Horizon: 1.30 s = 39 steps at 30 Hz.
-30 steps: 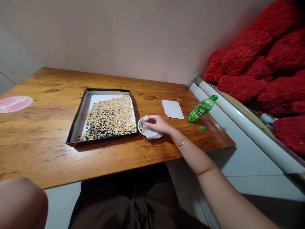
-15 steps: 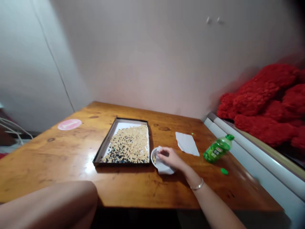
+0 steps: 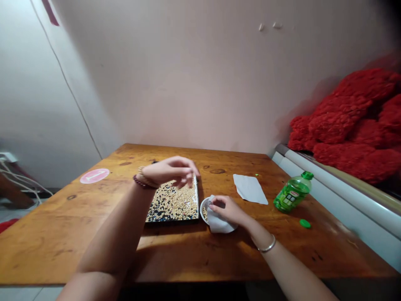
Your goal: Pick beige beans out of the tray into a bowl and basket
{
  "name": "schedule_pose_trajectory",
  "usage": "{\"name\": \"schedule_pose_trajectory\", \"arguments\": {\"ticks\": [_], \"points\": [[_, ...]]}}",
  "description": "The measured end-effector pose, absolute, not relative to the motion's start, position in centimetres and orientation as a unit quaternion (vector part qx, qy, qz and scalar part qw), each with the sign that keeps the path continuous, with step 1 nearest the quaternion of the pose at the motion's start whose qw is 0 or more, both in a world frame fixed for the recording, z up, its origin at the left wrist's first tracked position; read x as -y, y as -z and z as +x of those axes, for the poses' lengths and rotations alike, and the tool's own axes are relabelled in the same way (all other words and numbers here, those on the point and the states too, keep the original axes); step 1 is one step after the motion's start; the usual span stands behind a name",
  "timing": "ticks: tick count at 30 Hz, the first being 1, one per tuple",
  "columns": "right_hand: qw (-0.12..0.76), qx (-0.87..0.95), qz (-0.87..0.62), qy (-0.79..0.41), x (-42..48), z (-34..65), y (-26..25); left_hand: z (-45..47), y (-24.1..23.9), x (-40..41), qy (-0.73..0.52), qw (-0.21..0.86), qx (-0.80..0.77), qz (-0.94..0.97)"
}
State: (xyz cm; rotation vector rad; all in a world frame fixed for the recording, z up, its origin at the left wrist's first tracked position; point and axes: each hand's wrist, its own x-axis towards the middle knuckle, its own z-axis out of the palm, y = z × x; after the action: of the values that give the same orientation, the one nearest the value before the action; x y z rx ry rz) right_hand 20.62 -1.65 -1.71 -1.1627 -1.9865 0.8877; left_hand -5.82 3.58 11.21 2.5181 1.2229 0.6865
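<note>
A dark tray (image 3: 172,220) full of pale beans (image 3: 178,205) mixed with some dark ones lies on the wooden table (image 3: 62,225). My left hand (image 3: 171,171) hovers above the tray, wrist bent, fingers hanging loosely apart and slightly blurred, with nothing visible in them. It wears bead bracelets. Just right of the tray stands a small white bowl (image 3: 203,206) holding a few beans. My right hand (image 3: 228,209), with a silver bangle on the wrist, rests on the bowl and pinches a white paper (image 3: 219,225) draped over its rim.
A loose white paper sheet (image 3: 249,189) lies behind the bowl. At the right a green bottle (image 3: 293,196) lies on its side, with a green cap (image 3: 305,223) nearby. There is a pink round sticker (image 3: 94,176) at far left, and a white ledge (image 3: 328,184) with a red fluffy pile (image 3: 354,125) beyond the table's right edge.
My left arm has risen from the lower left and now reaches over the tray. The view has tilted up and shifted. My right hand has stayed on the bowl and paper.
</note>
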Motion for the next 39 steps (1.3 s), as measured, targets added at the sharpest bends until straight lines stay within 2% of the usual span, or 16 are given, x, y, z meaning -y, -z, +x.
{"name": "schedule_pose_trajectory", "arguments": {"ticks": [1,3,6,9,14,23,26,30,34,39], "points": [[0.334,0.759,-0.443,-0.342,1.6,20.7,1.8,-5.2,-10.2,-4.2,-0.152,0.177,-0.404,0.884],[0.337,0.756,-0.443,-0.343,1.5,20.7,1.9,-4.7,-7.6,-5.2,-0.067,0.172,-0.445,0.877],[0.336,0.755,-0.452,-0.336,1.4,20.7,2.1,-5.7,-3.7,-6.0,-0.05,0.062,-0.576,0.813],[0.326,0.753,-0.467,-0.33,1.5,20.8,2.1,-7.3,-1.7,-5.9,-0.013,0.046,-0.584,0.81],[0.326,0.75,-0.468,-0.335,1.6,20.9,1.8,-7.8,-1.8,-5.6,0.022,0.023,-0.617,0.786],[0.333,0.741,-0.469,-0.347,1.7,21.0,1.7,-6.7,-2.6,-4.7,-0.037,-0.004,-0.614,0.788],[0.332,0.747,-0.463,-0.341,1.8,21.0,1.5,-5.6,-3.0,-3.7,-0.108,-0.012,-0.59,0.8],[0.349,0.744,-0.462,-0.333,1.7,20.9,1.5,-3.0,-3.1,-1.7,-0.225,0.077,-0.464,0.853],[0.364,0.739,-0.454,-0.339,1.6,20.9,1.5,-0.6,-2.1,0.5,-0.223,0.102,-0.394,0.886],[0.381,0.716,-0.439,-0.387,1.4,20.8,1.7,0.9,-0.5,2.0,-0.228,0.035,-0.381,0.895]]}}
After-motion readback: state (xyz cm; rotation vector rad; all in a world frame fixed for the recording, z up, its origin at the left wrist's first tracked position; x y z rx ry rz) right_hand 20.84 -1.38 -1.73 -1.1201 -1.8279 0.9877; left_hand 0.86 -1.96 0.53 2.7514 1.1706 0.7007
